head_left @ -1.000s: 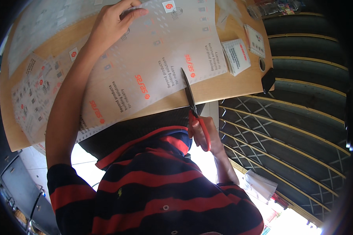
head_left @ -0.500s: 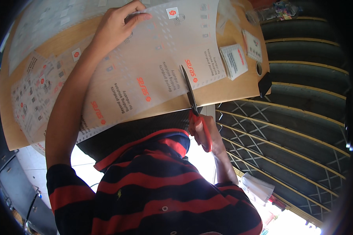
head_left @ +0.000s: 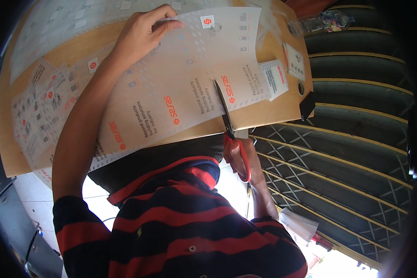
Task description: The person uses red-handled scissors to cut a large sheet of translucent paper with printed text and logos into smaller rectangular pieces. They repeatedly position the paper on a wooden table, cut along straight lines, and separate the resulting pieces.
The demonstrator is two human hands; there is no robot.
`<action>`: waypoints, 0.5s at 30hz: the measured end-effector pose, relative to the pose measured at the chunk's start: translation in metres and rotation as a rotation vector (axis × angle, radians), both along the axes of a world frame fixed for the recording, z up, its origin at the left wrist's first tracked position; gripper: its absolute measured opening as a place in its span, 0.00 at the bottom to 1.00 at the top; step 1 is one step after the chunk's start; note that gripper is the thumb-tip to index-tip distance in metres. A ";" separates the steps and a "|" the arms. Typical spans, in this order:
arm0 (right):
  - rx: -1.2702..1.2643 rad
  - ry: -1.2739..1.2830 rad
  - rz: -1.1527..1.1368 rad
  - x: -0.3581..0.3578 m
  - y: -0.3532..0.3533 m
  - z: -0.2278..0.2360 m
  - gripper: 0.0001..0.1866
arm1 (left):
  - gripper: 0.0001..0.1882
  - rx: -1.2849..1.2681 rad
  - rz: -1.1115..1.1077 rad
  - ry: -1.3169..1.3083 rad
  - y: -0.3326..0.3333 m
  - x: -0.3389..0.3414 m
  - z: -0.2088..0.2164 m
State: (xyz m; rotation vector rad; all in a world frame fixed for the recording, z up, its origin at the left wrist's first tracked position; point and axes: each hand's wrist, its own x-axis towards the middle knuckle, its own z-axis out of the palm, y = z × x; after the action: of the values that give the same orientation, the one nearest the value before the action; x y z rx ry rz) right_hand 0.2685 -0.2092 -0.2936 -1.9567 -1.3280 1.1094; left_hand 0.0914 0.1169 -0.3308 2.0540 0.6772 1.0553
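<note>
The left hand (head_left: 146,34) is closed on the far edge of a translucent printed sheet (head_left: 176,76), pinching it between thumb and fingers, with the sheet spread over the wooden table (head_left: 264,113) and reaching its near edge. The right hand (head_left: 240,157) is wrapped around the red handles of the scissors (head_left: 228,125), whose dark blades point away from the body across the sheet; whether the blades are parted cannot be told. White cards (head_left: 277,79) lie just beside the sheet's right end.

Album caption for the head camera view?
At a wooden table, left fingers pinch a printed sheet while right fingers hold red-handled scissors across its edge.
</note>
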 end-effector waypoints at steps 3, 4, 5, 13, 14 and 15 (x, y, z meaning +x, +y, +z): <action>0.029 -0.008 0.044 0.004 0.003 -0.002 0.40 | 0.08 -0.022 -0.003 -0.024 0.001 0.000 -0.001; 0.035 -0.015 0.054 0.004 0.003 -0.002 0.40 | 0.08 -0.013 0.000 -0.027 0.001 0.001 -0.001; 0.040 -0.024 0.066 0.005 0.004 -0.002 0.39 | 0.08 0.000 0.009 -0.027 0.001 0.001 -0.002; -0.006 0.016 0.026 -0.004 0.016 0.015 0.37 | 0.09 -0.016 0.006 -0.050 0.000 0.000 0.001; -0.003 0.006 0.012 -0.006 0.019 0.017 0.38 | 0.09 -0.012 0.009 -0.056 0.000 0.000 0.001; 0.000 -0.004 -0.001 -0.009 0.021 0.020 0.39 | 0.09 -0.009 0.012 -0.062 0.001 0.000 0.001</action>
State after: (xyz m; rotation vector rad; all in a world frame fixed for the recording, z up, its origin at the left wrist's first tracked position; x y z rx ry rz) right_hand 0.2596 -0.1882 -0.2740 -1.9609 -1.3287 1.1049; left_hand 0.0915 0.1174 -0.3301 2.0031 0.6620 1.1162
